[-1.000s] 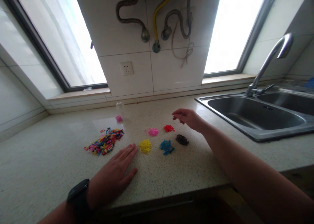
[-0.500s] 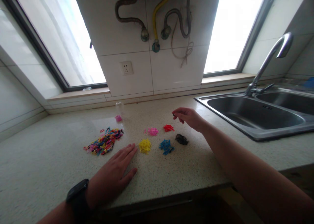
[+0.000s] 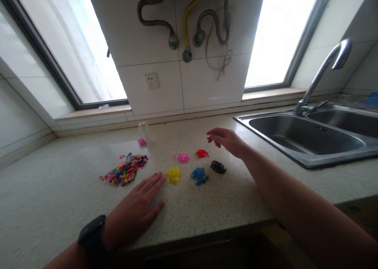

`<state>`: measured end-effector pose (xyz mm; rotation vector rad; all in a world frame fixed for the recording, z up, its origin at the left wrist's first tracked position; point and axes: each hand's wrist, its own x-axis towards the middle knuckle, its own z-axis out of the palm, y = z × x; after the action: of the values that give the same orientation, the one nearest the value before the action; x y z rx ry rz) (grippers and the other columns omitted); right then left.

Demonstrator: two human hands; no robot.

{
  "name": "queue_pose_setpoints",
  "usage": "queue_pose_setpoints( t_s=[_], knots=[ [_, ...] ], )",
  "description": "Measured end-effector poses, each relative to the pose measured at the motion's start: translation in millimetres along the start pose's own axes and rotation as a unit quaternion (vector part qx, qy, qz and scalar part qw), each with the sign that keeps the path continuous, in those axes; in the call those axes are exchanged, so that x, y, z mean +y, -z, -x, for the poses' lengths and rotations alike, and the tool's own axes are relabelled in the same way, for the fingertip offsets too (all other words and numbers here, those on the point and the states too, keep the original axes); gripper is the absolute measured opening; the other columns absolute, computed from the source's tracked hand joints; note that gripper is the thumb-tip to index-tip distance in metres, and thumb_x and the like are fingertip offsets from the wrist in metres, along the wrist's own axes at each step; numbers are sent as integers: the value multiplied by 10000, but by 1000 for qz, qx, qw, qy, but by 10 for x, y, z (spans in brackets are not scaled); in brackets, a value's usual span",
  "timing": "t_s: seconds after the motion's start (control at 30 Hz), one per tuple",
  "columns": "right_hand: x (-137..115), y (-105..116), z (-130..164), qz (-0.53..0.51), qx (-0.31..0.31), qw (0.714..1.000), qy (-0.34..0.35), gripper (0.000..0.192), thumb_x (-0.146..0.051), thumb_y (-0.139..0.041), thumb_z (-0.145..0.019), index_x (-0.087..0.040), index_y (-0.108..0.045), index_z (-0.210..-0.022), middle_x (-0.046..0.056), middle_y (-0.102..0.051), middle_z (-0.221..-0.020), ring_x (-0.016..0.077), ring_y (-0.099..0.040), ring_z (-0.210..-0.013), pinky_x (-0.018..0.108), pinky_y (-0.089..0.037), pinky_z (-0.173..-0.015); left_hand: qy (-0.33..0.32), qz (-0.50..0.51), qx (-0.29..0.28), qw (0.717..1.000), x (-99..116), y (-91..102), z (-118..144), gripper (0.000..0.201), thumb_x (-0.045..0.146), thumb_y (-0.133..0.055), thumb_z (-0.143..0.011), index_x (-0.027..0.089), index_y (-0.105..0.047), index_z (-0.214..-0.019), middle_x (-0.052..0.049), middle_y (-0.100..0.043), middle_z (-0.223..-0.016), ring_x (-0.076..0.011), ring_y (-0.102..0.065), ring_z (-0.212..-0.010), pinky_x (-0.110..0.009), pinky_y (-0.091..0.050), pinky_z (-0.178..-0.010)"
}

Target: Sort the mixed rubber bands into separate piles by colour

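A speckled counter [image 3: 206, 206] seen from above. The left hand [image 3: 134, 212] lies flat, fingers spread, palm down, holding nothing; a yellow pile [image 3: 174, 175] sits just off its fingertips at one o'clock, and a mixed pile [image 3: 125, 170] lies at eleven. The right hand [image 3: 226, 140] hovers above the counter, thumb and forefinger pinched on a tiny dark band [image 3: 208, 138]. A black pile [image 3: 218, 167] lies at the right hand's six o'clock, a red pile [image 3: 202, 153] at eight.

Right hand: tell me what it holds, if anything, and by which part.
The right hand pinches a tiny dark band between its fingertips, raised above the red pile. Which part of the band is pinched cannot be told.
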<state>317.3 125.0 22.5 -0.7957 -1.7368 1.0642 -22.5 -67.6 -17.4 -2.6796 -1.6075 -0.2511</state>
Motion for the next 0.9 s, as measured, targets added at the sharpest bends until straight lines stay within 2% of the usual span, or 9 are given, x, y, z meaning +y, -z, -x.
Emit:
queue_pose_setpoints(
  t_s=[0.27, 0.6, 0.73, 0.83, 0.9],
  knots=[
    [-23, -4, 25, -1, -15, 1000, 0, 284, -409, -702, -798, -205, -701, -997, 38, -715, -822, 95, -497, -570, 254, -416, -506, -2, -7, -6, 1000, -9, -3, 7, 647, 468, -404, -997, 210, -222, -1562, -73, -280, -1600, -253, -307, -1449, -440, -327, -1169],
    [-24, 9, 24, 9, -48, 998, -33, 337, -409, -749, -751, -182, -694, -993, 52, -715, -826, 102, -528, -596, 255, -415, -526, 1, -8, -8, 1000, -25, -32, 3, 643, 466, -401, -998, 219, -219, -1562, -64, -263, -1606, -252, -296, -1454, -448, -318, -1173],
    [-48, 85, 31, 44, -122, 990, -54, 314, -404, -770, -737, -188, -699, -954, 36, -709, -808, 110, -552, -629, 250, -421, -549, -1, -6, 3, 1000, -20, -32, 4, 643, 465, -415, -993, 226, -229, -1560, -60, -281, -1601, -250, -314, -1445, -436, -327, -1170],
    [-84, 169, 48, 81, -203, 972, -85, 279, -397, -785, -725, -191, -706, -896, 18, -703, -791, 112, -564, -647, 248, -422, -573, 0, -7, 4, 1000, -17, -32, 9, 641, 463, -415, -993, 226, -232, -1559, -59, -283, -1600, -248, -318, -1444, -431, -331, -1168],
    [-114, 216, 65, 102, -236, 961, -99, 260, -385, -789, -719, -187, -705, -865, 11, -700, -784, 119, -581, -676, 257, -438, -615, -1, -8, 4, 1000, -17, -32, 16, 639, 460, -413, -994, 225, -229, -1560, -59, -279, -1601, -247, -313, -1446, -432, -327, -1170]
  ],
)
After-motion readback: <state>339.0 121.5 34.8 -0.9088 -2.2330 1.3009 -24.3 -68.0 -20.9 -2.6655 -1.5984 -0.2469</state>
